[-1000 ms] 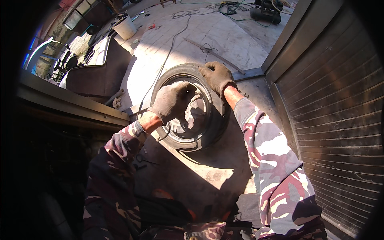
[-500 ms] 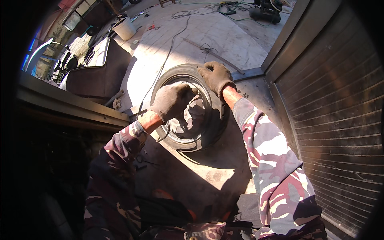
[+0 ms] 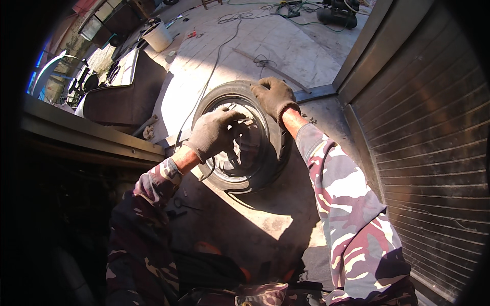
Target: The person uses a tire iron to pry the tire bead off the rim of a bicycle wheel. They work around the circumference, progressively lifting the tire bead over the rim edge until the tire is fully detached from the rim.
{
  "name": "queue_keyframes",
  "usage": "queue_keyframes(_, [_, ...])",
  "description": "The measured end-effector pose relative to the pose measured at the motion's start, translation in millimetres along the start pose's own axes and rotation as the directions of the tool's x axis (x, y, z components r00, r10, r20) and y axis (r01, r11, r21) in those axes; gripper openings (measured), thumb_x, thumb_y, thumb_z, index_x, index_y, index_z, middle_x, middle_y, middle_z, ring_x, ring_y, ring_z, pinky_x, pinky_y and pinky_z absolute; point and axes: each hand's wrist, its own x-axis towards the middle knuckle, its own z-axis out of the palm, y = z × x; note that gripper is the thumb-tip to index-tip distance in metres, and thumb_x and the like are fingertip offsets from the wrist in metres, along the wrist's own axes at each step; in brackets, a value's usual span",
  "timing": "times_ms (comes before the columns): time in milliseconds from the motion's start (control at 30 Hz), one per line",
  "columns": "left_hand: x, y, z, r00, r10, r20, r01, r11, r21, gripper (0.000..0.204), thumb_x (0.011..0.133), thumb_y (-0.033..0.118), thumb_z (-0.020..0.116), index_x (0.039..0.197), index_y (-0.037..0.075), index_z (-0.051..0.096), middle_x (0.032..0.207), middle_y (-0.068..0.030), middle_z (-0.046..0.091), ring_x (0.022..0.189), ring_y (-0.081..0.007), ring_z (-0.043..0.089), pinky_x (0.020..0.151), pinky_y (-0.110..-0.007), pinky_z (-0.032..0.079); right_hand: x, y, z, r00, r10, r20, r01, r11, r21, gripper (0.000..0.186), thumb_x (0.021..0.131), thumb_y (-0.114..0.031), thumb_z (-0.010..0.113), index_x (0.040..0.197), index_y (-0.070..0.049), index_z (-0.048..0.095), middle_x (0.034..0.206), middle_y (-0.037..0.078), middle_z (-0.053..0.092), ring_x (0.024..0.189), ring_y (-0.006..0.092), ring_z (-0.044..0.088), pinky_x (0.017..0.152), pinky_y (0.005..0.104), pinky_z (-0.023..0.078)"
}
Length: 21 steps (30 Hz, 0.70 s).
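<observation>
In front of me stands a wheel, a black tyre (image 3: pixel 239 187) around a silver metal rim with a hub in it. My left hand (image 3: pixel 212 133), in a brown work glove, hovers over the left side of the rim. Its fingers reach toward the hub, loosely bent and apart, and I see nothing in them. My right hand (image 3: pixel 275 97), gloved alike, is curled on the tyre's upper right edge with thumb and finger closed on it. A thin dark cable (image 3: pixel 206 84) runs down past the tyre's left side; a dark looped piece (image 3: pixel 212 168) shows beneath my left wrist.
A ribbed metal door panel (image 3: pixel 429 153) stands at the right, and a metal frame rail (image 3: pixel 97 135) crosses at the left. Farther off are a brown panel (image 3: pixel 127 97), a white bucket (image 3: pixel 158 36), a long bar (image 3: pixel 270 70) and a dark compressor (image 3: pixel 337 16).
My left hand has shifted slightly left, and its fingers have loosened from a closed curl to spread over the hub. My right hand stays on the tyre edge, almost unmoved.
</observation>
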Motion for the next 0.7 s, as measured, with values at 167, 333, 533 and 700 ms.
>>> queue_keyframes(167, [-2.5, 5.3, 6.4, 0.998, -0.063, 0.016, 0.06, 0.989, 0.133, 0.038, 0.101, 0.021, 0.071, 0.138, 0.013, 0.068, 0.094, -0.017, 0.075, 0.08, -0.0407, 0.074, 0.07, -0.05, 0.058, 1.3, -0.1, 2.2, 0.999, -0.007, -0.036, 0.006, 1.0, -0.026, 0.053, 0.095, -0.047, 0.08, 0.129, -0.007, 0.076, 0.133, 0.018, 0.076, 0.125, 0.0327, 0.071, 0.109, 0.0395, 0.053])
queue_keyframes(333, [-1.0, 14.5, 6.7, 0.996, -0.053, 0.078, 0.041, 0.989, 0.144, 0.047, 0.104, 0.021, 0.068, 0.15, 0.014, 0.06, 0.098, -0.0198, 0.076, 0.083, -0.0408, 0.075, 0.072, -0.051, 0.058, 2.1, 1.0, 1.8, 0.999, -0.008, -0.032, 0.007, 1.0, -0.024, 0.053, 0.095, -0.047, 0.08, 0.129, -0.007, 0.076, 0.131, 0.018, 0.076, 0.124, 0.0325, 0.072, 0.109, 0.0394, 0.053])
queue_keyframes(533, [3.1, 6.9, -3.6, 0.949, -0.093, 0.3, 0.174, 0.951, -0.257, 0.053, 0.104, 0.01, 0.068, 0.155, 0.012, 0.056, 0.106, -0.0176, 0.079, 0.087, -0.0272, 0.077, 0.077, -0.042, 0.061, 1.5, 1.7, 2.8, 0.999, -0.01, -0.042, 0.009, 1.0, -0.016, 0.052, 0.095, -0.047, 0.079, 0.128, -0.006, 0.077, 0.13, 0.018, 0.077, 0.123, 0.0319, 0.072, 0.108, 0.0392, 0.053])
queue_keyframes(700, [10.8, 3.6, -14.3, 0.915, -0.112, 0.389, 0.256, 0.904, -0.343, 0.045, 0.107, 0.008, 0.065, 0.151, 0.008, 0.061, 0.104, -0.0093, 0.08, 0.082, -0.0142, 0.074, 0.072, -0.034, 0.06, 1.9, 1.6, 1.2, 1.0, 0.001, 0.004, -0.001, 1.0, -0.005, 0.054, 0.095, -0.05, 0.077, 0.13, -0.009, 0.076, 0.136, 0.019, 0.073, 0.129, 0.0349, 0.069, 0.112, 0.0418, 0.052])
